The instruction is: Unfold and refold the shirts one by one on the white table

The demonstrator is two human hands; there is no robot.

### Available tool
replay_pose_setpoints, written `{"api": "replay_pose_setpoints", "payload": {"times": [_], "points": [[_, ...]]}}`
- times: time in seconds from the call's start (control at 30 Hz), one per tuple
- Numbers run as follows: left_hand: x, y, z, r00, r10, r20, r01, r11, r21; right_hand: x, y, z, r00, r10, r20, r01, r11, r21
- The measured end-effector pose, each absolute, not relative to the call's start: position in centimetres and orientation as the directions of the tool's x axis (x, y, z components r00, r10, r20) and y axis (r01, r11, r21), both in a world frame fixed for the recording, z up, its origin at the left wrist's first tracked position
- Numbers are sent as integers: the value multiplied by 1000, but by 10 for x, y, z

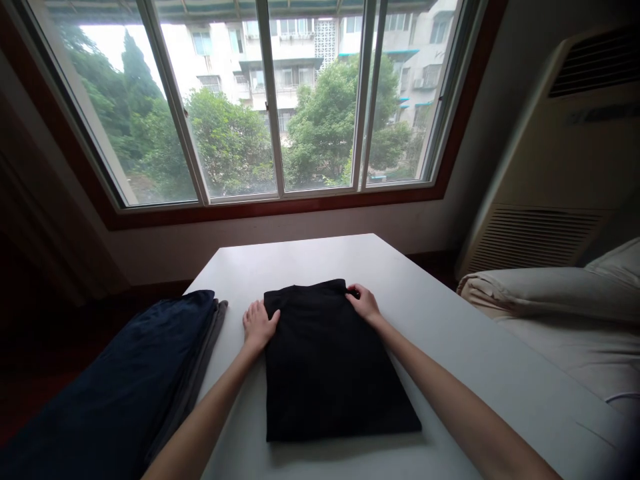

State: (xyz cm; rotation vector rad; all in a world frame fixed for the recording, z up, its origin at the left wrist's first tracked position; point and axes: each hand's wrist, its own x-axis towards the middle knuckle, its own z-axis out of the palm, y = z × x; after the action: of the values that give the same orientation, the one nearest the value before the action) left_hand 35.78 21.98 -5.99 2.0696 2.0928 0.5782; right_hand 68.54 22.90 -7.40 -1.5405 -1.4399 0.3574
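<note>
A folded black garment (pixel 325 360) lies flat on the white table (pixel 450 333), in front of me. My left hand (pixel 259 325) rests at its far left corner, fingers stretched out and lying on the edge of the cloth. My right hand (pixel 364 303) is at the far right corner, its fingers curled onto the cloth's edge. Both forearms reach in from the bottom of the view.
A stack of folded dark blue and grey cloth (pixel 145 380) lies at the table's left edge. A bed with a pale pillow (pixel 550 293) stands to the right, an air conditioner unit (pixel 565 153) behind it. A wide window (pixel 270 100) faces me.
</note>
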Motion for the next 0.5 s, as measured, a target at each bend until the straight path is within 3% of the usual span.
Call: {"api": "replay_pose_setpoints", "payload": {"times": [0.33, 0.5], "points": [[374, 296, -59, -58, 970, 236, 871, -66, 486, 705, 301, -80, 323, 874, 364, 584, 119, -803], [373, 317, -61, -217, 943, 250, 708, -24, 706, 710, 316, -81, 371, 859, 354, 482, 147, -864]]}}
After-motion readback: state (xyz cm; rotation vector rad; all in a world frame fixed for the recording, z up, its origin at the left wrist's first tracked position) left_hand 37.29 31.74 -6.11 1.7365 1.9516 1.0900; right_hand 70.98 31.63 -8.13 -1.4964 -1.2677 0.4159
